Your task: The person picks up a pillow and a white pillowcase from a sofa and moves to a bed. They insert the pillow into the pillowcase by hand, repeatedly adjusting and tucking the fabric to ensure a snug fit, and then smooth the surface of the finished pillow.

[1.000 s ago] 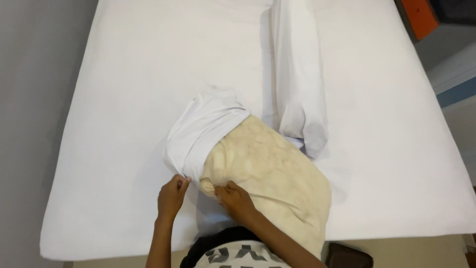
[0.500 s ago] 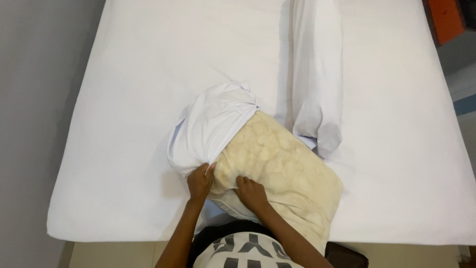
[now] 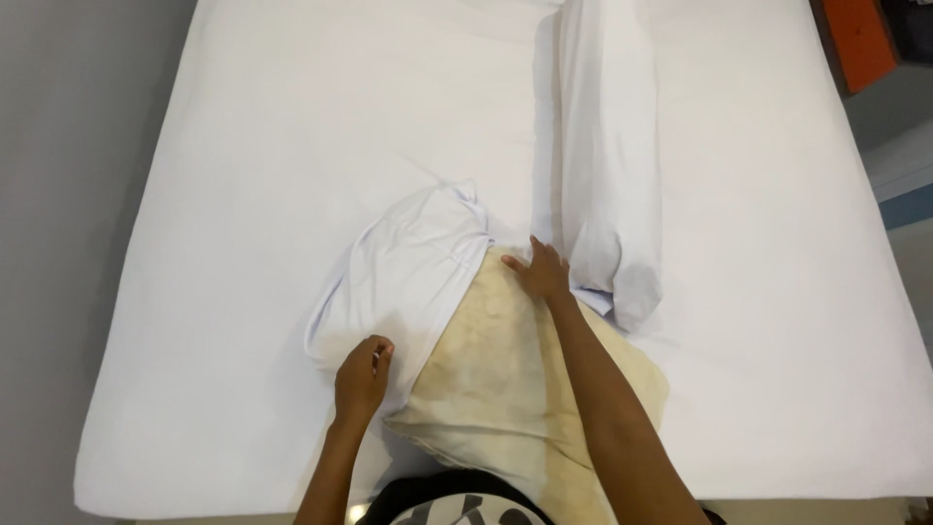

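A cream quilted pillow lies at the near edge of the bed, its far end inside a white pillowcase. My left hand grips the pillowcase's open hem at the pillow's left side. My right hand lies flat, fingers spread, on the pillow's far right corner where the pillowcase edge ends. The far end of the pillow is hidden in the case.
A white sheet covers the mattress. A long white bolster lies lengthwise right of the pillow, almost touching my right hand. Grey floor runs along the left; an orange object sits at the upper right.
My right hand has moved from the pillow's near edge up to its far right corner. My left hand still holds the pillowcase hem. The pillowcase covers slightly more of the pillow.
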